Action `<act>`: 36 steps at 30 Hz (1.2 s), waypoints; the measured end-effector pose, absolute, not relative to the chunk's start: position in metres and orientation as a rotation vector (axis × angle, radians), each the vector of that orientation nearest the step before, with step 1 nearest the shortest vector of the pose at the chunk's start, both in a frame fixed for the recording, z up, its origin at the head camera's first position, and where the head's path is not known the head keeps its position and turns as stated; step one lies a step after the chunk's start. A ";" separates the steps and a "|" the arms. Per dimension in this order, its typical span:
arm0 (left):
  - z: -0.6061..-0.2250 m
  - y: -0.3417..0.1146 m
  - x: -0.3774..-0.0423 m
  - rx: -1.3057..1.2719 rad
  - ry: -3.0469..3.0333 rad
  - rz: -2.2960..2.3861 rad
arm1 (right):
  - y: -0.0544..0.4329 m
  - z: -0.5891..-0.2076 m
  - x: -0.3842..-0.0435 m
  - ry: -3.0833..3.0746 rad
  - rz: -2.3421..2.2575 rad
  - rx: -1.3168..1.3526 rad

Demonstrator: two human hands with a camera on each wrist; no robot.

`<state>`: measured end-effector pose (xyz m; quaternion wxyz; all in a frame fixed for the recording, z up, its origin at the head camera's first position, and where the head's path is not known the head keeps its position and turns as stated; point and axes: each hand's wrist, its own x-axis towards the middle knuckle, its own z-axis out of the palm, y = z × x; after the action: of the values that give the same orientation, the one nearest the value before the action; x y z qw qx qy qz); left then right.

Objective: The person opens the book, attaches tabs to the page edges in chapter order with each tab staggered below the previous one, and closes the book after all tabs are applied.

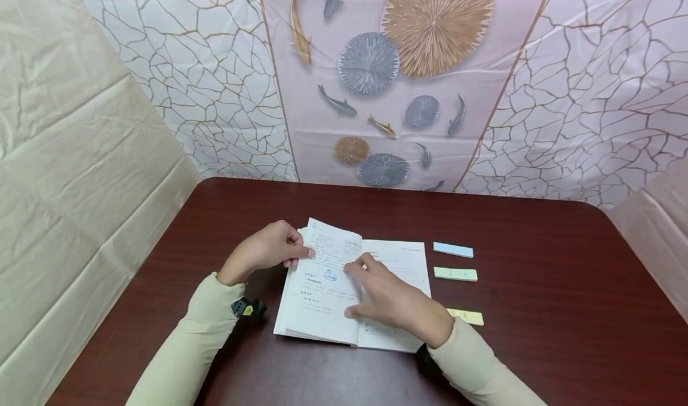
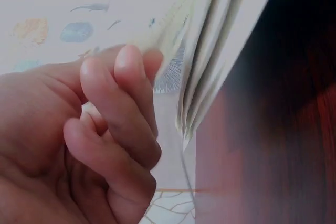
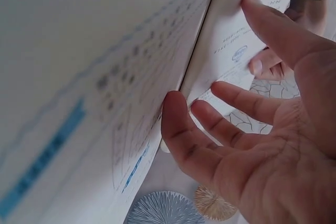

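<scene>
An open book (image 1: pixel 395 257) with printed pages lies on the dark table. At the left edge of its left page, my left hand (image 1: pixel 274 245) pinches the page (image 1: pixel 330 298) between thumb and curled fingers; the page's upper corner lifts slightly. The left wrist view shows those fingers (image 2: pixel 121 98) curled beside the layered page edges (image 2: pixel 210 51). My right hand (image 1: pixel 389 292) is over the middle of the book, fingers spread. In the right wrist view its fingertips (image 3: pixel 176 106) are right at the page near the spine, with nothing gripped.
To the right of the book lie a blue paper strip (image 1: pixel 453 249), a green strip (image 1: pixel 455 273) and a yellow strip (image 1: pixel 467 317), the last partly behind my right wrist. A patterned cloth (image 1: pixel 376 125) hangs behind the table (image 1: pixel 564 286), and a pale cloth (image 1: pixel 70 173) hangs at the left.
</scene>
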<state>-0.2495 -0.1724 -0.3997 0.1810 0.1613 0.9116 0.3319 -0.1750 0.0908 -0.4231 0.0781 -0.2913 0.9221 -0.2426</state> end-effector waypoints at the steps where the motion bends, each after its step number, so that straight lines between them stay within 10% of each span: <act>1: -0.401 -0.172 -0.249 0.440 2.587 0.910 | 0.091 -0.424 -0.175 2.763 -0.717 -0.881; 18: -0.408 -0.152 -0.238 0.260 2.836 0.382 | 0.095 -0.423 -0.176 2.676 -0.602 -0.886; 36: -0.412 -0.125 -0.219 0.955 2.677 0.429 | 0.110 -0.415 -0.184 2.554 -0.581 -1.052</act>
<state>-0.2187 -0.1249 -0.4123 0.1331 0.3291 0.9231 0.1481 -0.1839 0.1100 -0.4145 0.1587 -0.3678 0.8935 -0.2032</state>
